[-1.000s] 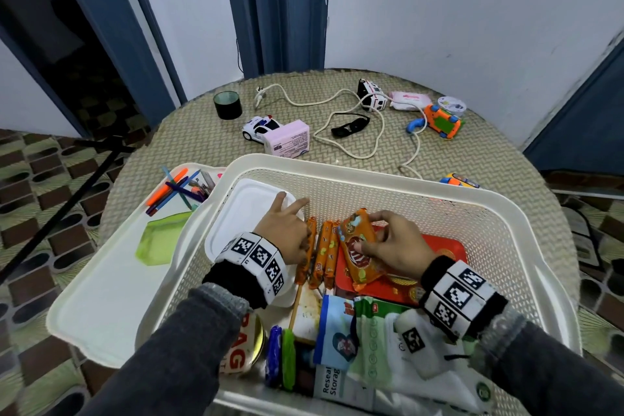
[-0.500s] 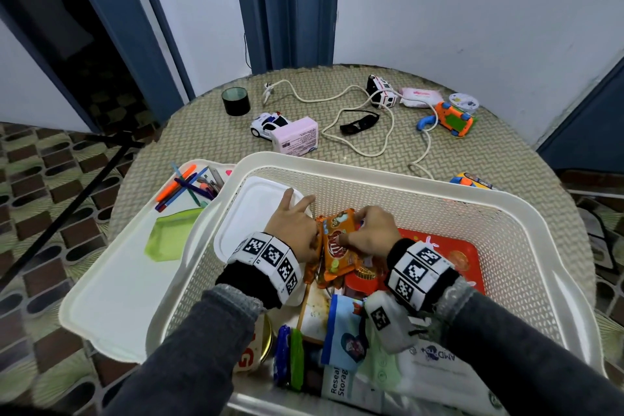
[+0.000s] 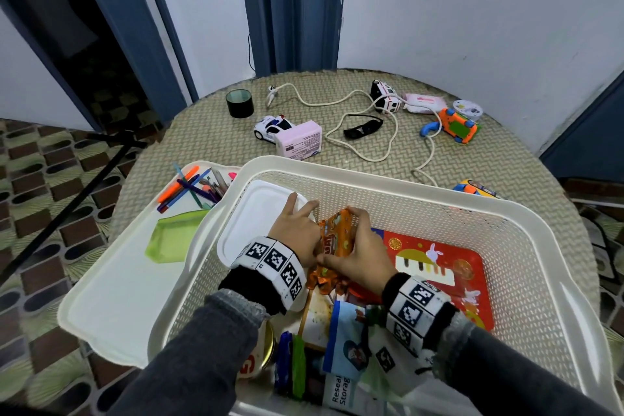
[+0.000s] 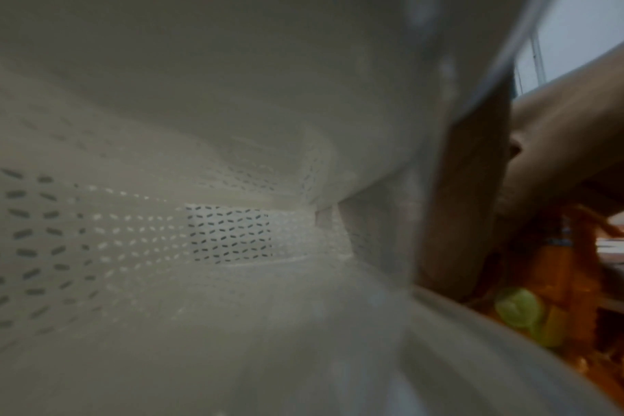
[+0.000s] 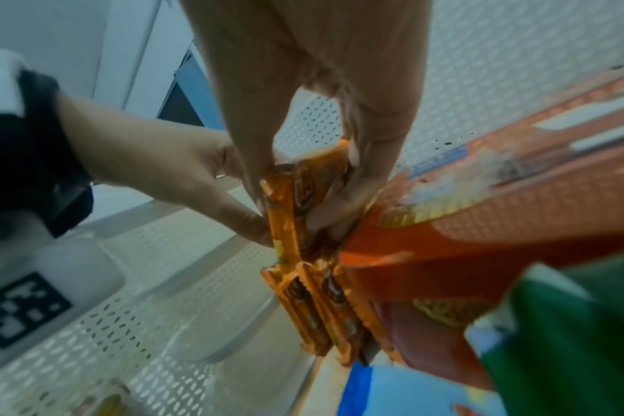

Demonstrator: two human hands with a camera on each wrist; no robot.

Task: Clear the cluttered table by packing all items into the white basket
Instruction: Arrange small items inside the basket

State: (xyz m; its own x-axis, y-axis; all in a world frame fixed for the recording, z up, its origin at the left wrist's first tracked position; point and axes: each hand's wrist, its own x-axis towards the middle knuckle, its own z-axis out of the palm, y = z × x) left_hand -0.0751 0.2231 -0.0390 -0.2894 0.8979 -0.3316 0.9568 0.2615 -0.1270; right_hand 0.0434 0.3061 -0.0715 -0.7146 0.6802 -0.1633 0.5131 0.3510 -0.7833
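Observation:
In the head view both hands are inside the white basket (image 3: 405,192). A bunch of orange snack packets (image 3: 334,240) stands on edge between a white lidded box (image 3: 260,213) and a flat red box (image 3: 449,267). My right hand (image 3: 358,246) pinches the packets from above, thumb on one face and fingers on the other, as the right wrist view shows (image 5: 296,208). My left hand (image 3: 297,230) presses straight fingers against the bunch's left side, two fingers spread over the white lid. The left wrist view shows the basket wall (image 4: 228,233) and the packets (image 4: 570,267).
On the table behind the basket lie a black tape roll (image 3: 239,103), a toy police car (image 3: 271,127), a pink box (image 3: 299,142), a white cable (image 3: 354,101), sunglasses (image 3: 363,127), a toy ambulance (image 3: 385,100) and an orange toy (image 3: 459,125). A white tray (image 3: 111,280) holds pens (image 3: 196,186).
My right hand carried its orange packet leftward and pushed it against the packets at my left hand. The bunch now stands pressed together between both hands.

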